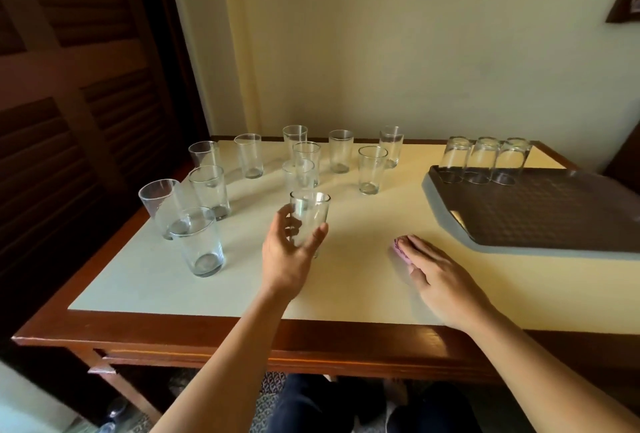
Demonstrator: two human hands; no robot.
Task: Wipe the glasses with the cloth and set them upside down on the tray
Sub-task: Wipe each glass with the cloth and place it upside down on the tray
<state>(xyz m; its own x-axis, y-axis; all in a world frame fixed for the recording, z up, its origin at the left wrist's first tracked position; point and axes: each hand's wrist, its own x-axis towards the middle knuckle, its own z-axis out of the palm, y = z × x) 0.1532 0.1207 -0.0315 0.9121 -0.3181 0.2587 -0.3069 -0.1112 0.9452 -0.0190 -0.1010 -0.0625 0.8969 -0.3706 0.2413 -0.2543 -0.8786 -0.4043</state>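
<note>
Glass point(309, 221) upright, mouth up, left of the tray point(540, 225).
It is gripped by the left hand point(287, 256); the cloth point(401, 248) is pressed under the flat, straight-fingered right hand point(440, 277).

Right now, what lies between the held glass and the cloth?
Nothing: in the head view only bare tabletop separates the held glass from the cloth.
</note>
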